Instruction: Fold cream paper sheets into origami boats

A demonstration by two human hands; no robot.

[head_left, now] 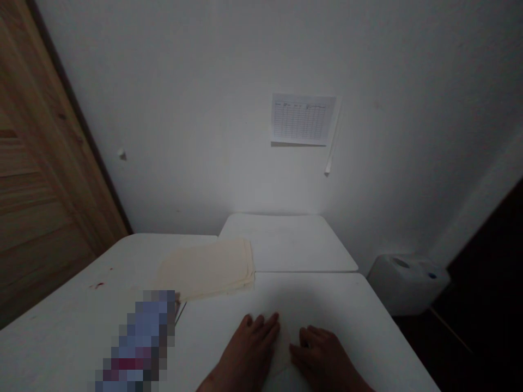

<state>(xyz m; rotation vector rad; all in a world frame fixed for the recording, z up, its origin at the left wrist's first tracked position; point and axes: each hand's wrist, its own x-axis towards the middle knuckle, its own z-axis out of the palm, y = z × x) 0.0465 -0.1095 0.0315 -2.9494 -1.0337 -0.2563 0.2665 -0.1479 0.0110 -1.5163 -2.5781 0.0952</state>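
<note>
Both hands lie on a white table (pixel 351 326) at the bottom of the view. My left hand (pixel 245 354) rests flat with its fingers stretched forward and together. My right hand (pixel 322 359) lies beside it, fingers flat and pointing left toward the other hand. Between and under the two hands is a pale sheet or cloth (pixel 281 348), hard to make out against the table. Just beyond them to the left lies a stack of cream cloths or papers (pixel 208 269).
A pixelated patch (pixel 139 343) covers something at the lower left. A second white table (pixel 286 242) stands against the wall behind. A printed chart (pixel 302 118) hangs on the wall. A wooden door (pixel 36 185) is left; a white container (pixel 408 280) sits on the floor right.
</note>
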